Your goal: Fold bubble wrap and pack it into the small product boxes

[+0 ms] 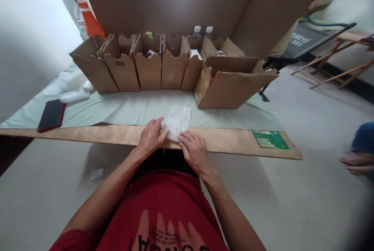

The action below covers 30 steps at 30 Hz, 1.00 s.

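Observation:
A flat, whitish translucent pouch that looks like bubble wrap [177, 120] lies at the table's front edge, partly on the cloth and partly on bare wood. My left hand [150, 136] is at its left side, thumb touching the lower left corner and index finger stretched apart from it. With fingers close together, my right hand [194, 150] grips the lower right corner; its thumb is mostly hidden. Whether anything is inside the pouch I cannot tell.
Several open cardboard bins [149, 70] stand in a row behind, one angled bin [230, 87] at right. A phone [51, 114] and clear plastic packaging [74, 91] lie left. A green printed card [270, 139] lies right. Another person's hand [358, 163] shows far right.

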{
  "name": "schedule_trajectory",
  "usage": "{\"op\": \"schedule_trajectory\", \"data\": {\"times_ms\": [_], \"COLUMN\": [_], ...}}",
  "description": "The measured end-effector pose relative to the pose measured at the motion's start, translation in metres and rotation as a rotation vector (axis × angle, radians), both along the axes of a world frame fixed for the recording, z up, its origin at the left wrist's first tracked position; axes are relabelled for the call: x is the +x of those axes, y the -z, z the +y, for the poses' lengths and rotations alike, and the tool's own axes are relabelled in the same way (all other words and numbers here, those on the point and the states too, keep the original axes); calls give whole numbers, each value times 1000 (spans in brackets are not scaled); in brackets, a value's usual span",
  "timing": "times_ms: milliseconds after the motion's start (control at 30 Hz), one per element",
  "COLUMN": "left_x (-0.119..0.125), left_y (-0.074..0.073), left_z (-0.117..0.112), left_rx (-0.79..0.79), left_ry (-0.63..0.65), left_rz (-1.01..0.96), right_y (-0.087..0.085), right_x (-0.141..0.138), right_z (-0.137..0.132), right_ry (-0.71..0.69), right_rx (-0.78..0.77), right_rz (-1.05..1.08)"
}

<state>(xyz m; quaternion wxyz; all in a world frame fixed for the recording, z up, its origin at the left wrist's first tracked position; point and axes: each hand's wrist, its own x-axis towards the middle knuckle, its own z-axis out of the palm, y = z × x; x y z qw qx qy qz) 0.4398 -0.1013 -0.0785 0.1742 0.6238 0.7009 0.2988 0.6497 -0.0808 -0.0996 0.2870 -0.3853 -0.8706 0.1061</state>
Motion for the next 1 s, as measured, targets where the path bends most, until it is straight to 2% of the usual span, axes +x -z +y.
{"op": "schedule_trajectory", "data": {"times_ms": [100,167,200,300,433,567,733,800,900,1000], "left_x": [-3,-4,-3,-1,2,5,4,2,-1,-3], "left_y": [-2,-1,0,5,9,12,7,4,4,9], "left_z": [-14,-18,-18,-8,12,20,2,-12,-28,-27], "left_rx": [151,158,128,50,12,23,107,172,226,179], "left_ry": [209,315,316,206,108,54,50,90,223,244], "left_rz": [57,72,69,59,76,129,169,176,119,32], "right_y": [2,0,-2,-8,-14,-8,-2,-6,-15,-22], "right_x": [0,1,2,6,11,6,-4,-2,6,10], "right_z": [9,14,16,20,16,18,34,36,37,38], "right_ry": [13,12,12,48,132,-1,-76,-108,-173,-181], "right_rx": [-46,-60,-69,-66,32,80,-2,-22,-69,-110], "right_rz": [48,62,68,90,115,-17,-85,-93,-114,-117]}}
